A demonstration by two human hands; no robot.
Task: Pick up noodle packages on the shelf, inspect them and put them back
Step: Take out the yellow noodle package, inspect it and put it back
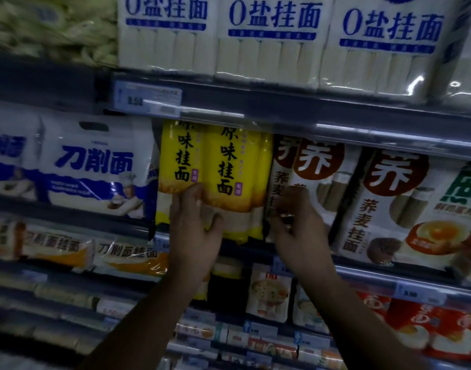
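Your left hand (pixel 195 231) is spread wide and pressed flat against the lower front of the yellow noodle package (pixel 231 180); the fingertips reach up to the edge of the yellow label and the thumb angles out to the right across the clear lower section. It does not close around the package. Your right hand (pixel 300 228) is loosely curled, fingers bent inward at the package's right edge, where it meets the neighbouring white buckwheat noodle package (pixel 309 182). Blur hides whether those fingers pinch anything, so its grip cannot be told.

Both forearms rise from the bottom of the view, converging toward the middle shelf (pixel 362 134), backs of the hands toward you.

The yellow noodle package stands upright on the middle shelf, its top under the shelf rail above, between the white-and-blue noodle bag (pixel 95 166) on its left and the buckwheat package on its right.
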